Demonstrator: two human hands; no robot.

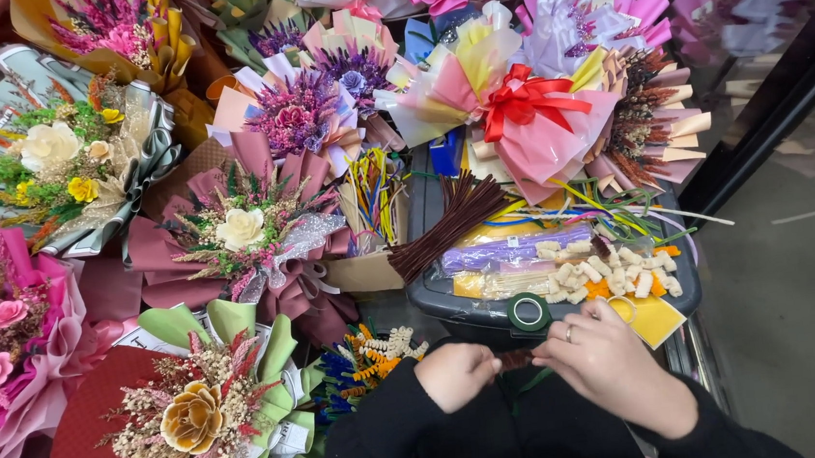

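left hand (455,374): fingers curled on a thin dark brown fuzzy stem (515,358). right hand (603,349): fingers pinching the same stem. just beyond: round dark green tape roll (528,312), dark plastic tray (432,300).

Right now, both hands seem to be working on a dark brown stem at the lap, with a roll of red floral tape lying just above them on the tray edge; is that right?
Not quite: the roll of tape is dark green, not red, as the head view shows. The rest holds: the left hand and right hand work on the dark brown stem, and the roll lies just above them on the edge of the grey tray.
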